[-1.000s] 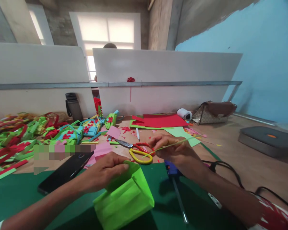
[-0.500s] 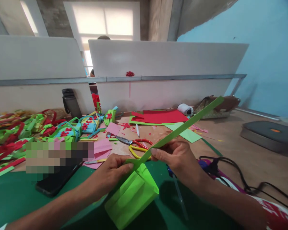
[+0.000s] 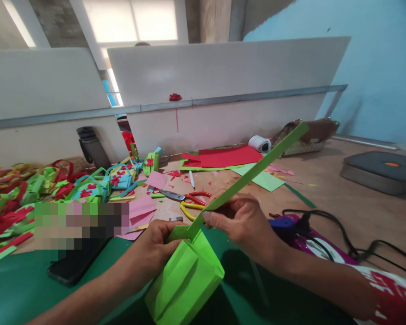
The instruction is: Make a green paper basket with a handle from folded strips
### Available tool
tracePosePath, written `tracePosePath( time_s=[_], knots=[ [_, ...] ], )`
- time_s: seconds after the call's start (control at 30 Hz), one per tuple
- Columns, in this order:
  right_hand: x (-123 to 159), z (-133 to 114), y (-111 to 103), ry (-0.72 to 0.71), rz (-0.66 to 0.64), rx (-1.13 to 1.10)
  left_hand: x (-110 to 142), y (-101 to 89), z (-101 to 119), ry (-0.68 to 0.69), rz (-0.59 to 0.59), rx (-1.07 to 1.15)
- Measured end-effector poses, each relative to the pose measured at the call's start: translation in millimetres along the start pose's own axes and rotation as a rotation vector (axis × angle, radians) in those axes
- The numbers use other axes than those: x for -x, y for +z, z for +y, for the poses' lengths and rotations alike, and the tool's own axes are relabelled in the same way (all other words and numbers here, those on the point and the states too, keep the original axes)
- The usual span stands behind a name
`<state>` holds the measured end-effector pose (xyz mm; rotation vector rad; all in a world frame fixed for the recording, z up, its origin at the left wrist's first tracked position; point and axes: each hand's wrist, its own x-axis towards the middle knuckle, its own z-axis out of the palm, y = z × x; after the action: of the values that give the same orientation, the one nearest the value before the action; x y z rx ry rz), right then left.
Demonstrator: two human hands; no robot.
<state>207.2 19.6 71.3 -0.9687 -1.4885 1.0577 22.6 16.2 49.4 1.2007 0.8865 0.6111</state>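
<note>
My left hand [image 3: 157, 248] pinches the upper edge of a small green paper bag [image 3: 186, 280], which hangs tilted over the green mat. A long green paper strip [image 3: 257, 174] slants from the bag's top up to the right. Between thumb and fingers, my right hand [image 3: 245, 221] grips this strip near its lower end, where it meets the bag. Whether the strip is stuck to the bag, I cannot tell. Just beyond my hands lie scissors [image 3: 189, 198] with one red and one yellow handle. Under my right wrist, a clear stick [image 3: 259, 282] rests on the mat.
Finished paper bags with red flowers [image 3: 88, 192] are heaped at left, beside a black phone [image 3: 81, 262]. Further back are a dark bottle [image 3: 94, 149], red paper sheets [image 3: 226, 157] and a thread spool [image 3: 260, 143]. Black cables [image 3: 345, 239] and a grey case [image 3: 379, 171] sit at right.
My right hand has slid slightly down the strip toward the bag. The strip's lower end sits a little further left, and the whole view has shifted slightly.
</note>
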Motion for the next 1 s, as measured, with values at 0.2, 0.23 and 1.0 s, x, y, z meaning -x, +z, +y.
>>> tracePosePath(
  time_s=[0.2,0.23,1.0],
  knots=[
    [2.7,1.2,0.2,-0.024,-0.012,0.048,2.5,4.0,6.1,-0.039,0.04,-0.03],
    [2.7,1.5,0.3,-0.037,-0.021,0.047,2.6,4.7,6.8,-0.043,0.052,-0.04],
    [8.4,1.1,0.4,-0.235,-0.073,0.099,2.1,5.7,4.3,0.075,0.127,-0.171]
  ],
)
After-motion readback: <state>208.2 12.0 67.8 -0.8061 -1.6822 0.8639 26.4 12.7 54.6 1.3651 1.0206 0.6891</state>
